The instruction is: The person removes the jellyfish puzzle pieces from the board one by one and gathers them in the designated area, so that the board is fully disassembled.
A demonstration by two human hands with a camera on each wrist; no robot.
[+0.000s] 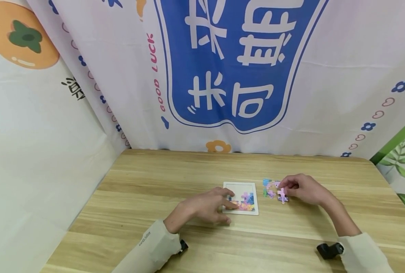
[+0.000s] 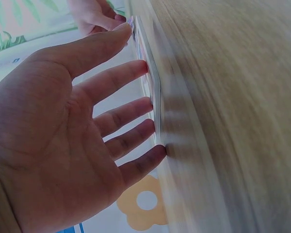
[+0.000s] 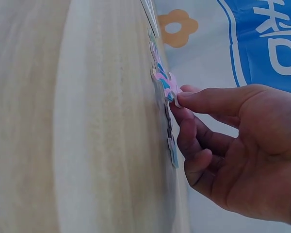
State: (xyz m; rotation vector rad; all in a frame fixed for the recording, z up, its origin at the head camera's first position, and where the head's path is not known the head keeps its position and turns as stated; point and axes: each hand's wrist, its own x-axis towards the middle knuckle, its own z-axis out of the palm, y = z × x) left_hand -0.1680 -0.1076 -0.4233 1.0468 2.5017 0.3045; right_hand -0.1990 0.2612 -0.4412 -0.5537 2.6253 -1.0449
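A white-framed puzzle board (image 1: pixel 256 197) lies on the table, with colourful jigsaw pieces (image 1: pixel 246 206) along its bottom and right side. My left hand (image 1: pixel 207 206) rests over its left part, fingers spread and nearly straight, fingertips at the board (image 2: pixel 156 104). To the right of the board, my right hand (image 1: pixel 306 188) pinches a pink and purple jigsaw piece (image 1: pixel 282 195) between thumb and index finger. In the right wrist view that piece (image 3: pixel 166 83) is tilted up from the table. Loose pieces (image 1: pixel 267 188) lie just left of the right hand, partly hidden behind it and the pinched piece.
The wooden table (image 1: pixel 147 189) runs back to a hanging white cloth (image 1: pixel 332 94) with a blue printed panel. Another light cloth (image 1: pixel 35 151) hangs along the left edge. Black wrist devices (image 1: pixel 330 250) sit at both sleeve cuffs.
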